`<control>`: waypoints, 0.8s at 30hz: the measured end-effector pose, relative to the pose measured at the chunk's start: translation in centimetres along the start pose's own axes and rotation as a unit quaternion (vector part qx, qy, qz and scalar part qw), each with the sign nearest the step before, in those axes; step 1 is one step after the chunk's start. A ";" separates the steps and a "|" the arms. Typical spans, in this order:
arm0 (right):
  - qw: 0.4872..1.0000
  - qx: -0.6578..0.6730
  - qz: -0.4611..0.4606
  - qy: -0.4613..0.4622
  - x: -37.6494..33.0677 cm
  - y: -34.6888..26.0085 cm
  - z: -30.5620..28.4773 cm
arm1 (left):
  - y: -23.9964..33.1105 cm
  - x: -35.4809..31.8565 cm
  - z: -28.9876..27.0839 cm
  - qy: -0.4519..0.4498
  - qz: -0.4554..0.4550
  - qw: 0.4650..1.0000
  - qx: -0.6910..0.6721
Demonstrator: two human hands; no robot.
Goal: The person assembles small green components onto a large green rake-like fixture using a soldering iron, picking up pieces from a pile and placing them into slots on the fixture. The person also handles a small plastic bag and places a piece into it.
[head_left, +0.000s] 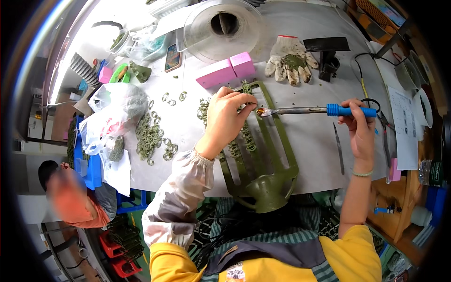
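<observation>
My right hand (361, 136) is closed around the blue handle of a soldering iron (303, 110), held level and pointing left. Its brownish tip reaches the fingertips of my left hand (224, 115), which pinch together over a green frame (280, 148). Whatever is between those fingertips is hidden or too small to name. The frame looks like wax, with long parallel bars and a cup-shaped base (268, 190) toward me. Rows of small green rings (248, 136) sit along its bars. Loose green rings (149, 136) lie in a pile to the left.
Pink blocks (218, 73), a stained glove (291, 61) and a black stand (328, 58) lie beyond the frame. Tweezers (338, 148) lie near my right hand. A plastic bag (115, 108) and a phone (173, 58) are leftward. Another person (75, 199) sits at far left.
</observation>
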State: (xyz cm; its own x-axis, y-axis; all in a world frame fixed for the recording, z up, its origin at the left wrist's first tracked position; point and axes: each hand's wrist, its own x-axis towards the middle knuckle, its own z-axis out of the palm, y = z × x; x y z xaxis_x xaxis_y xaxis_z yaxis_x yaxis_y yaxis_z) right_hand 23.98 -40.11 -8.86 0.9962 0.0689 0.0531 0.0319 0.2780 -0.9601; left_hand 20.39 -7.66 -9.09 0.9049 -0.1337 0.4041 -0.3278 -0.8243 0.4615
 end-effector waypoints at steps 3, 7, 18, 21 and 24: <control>1.000 0.005 0.004 0.001 0.3 0.6 0.1 | -0.3 0.3 1.3 0.009 -0.017 0.999 0.036; 1.000 0.019 0.006 -0.011 0.7 1.4 0.5 | -0.5 0.6 2.1 0.000 0.005 0.997 0.071; 1.000 -0.002 -0.024 0.000 -0.2 -1.4 -0.1 | -1.3 0.4 1.5 0.000 0.039 0.996 0.084; 0.999 -0.001 -0.011 0.046 -0.6 -1.6 -1.0 | -2.3 1.1 -1.3 0.060 -0.081 0.984 -0.149; 0.999 0.010 -0.011 0.035 -0.9 -1.9 -0.7 | -9.2 -2.0 -5.4 0.114 -0.276 0.929 -0.218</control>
State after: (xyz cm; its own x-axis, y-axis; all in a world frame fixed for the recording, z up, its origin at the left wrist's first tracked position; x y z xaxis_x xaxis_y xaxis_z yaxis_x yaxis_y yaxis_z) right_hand 23.05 -41.37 -7.23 0.9985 -0.0036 0.0540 0.0527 0.2974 -0.9533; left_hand 20.17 3.19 -9.88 0.9027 0.4052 0.1446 0.0457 -0.4246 0.9042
